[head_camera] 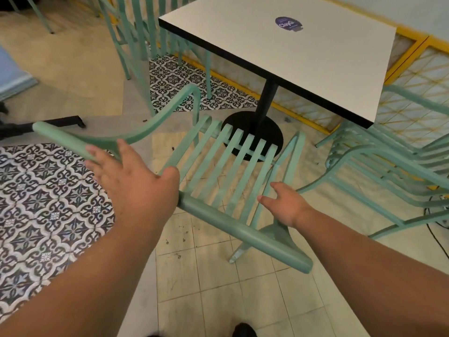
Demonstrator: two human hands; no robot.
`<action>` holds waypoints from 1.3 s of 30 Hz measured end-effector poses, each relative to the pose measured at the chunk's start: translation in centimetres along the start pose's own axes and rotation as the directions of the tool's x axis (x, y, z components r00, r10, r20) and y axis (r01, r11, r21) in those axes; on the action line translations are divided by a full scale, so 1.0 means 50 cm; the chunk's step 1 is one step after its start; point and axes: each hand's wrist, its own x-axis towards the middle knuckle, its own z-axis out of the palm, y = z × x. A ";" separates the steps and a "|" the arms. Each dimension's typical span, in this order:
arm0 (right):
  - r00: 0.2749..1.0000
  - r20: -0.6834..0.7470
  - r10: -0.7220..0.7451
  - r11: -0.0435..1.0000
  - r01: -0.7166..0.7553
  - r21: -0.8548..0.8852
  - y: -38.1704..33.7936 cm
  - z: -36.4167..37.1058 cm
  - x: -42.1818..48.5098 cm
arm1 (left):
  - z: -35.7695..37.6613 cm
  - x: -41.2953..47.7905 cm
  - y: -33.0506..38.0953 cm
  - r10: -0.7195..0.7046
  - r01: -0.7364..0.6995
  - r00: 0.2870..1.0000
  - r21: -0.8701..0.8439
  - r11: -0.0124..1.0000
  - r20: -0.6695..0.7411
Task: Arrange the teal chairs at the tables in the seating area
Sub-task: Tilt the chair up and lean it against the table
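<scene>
A teal slatted chair point(230, 161) stands right in front of me, facing the white square table point(291, 57), its seat near the table's black round base point(252, 132). My left hand point(136, 186) hovers palm down with fingers spread where the chair's left armrest meets the top rail, the thumb resting on the rail. My right hand point(286, 203) is open with fingers apart, its fingertips against the slats by the right armrest. Neither hand is closed around the chair.
A stack of teal chairs point(388, 166) stands to the right of the table. More teal chairs point(145, 45) stand behind it at the upper left. A yellow-framed lattice partition point(413, 52) runs along the far side. Black table feet point(36, 127) lie at the left, and a cable point(437, 239) on the floor at the right.
</scene>
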 end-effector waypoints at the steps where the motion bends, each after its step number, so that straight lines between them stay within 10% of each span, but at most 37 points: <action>1: 1.000 -0.001 0.005 1.000 -0.005 -0.017 0.004 0.002 0.011 | 0.000 0.002 -0.008 0.106 -0.106 0.994 0.113 0.988 0.000; 5: 0.999 -0.037 0.010 0.999 -0.011 -0.031 0.010 0.006 0.056 | -0.013 0.032 -0.047 0.465 -0.467 0.880 0.346 0.814 0.094; 10: 0.995 -0.094 0.024 0.996 -0.032 -0.088 0.023 0.008 0.129 | -0.010 0.058 -0.068 0.598 -0.564 0.801 0.339 0.753 0.005; 24: 0.993 -0.014 0.114 0.815 -0.101 -0.571 0.035 0.038 0.195 | -0.025 0.094 -0.092 0.729 -0.686 0.684 0.370 0.626 0.034; 39: 0.997 0.073 0.017 0.786 0.032 -0.617 -0.037 0.124 0.141 | -0.102 0.181 -0.156 0.749 -0.752 0.644 0.308 0.583 0.155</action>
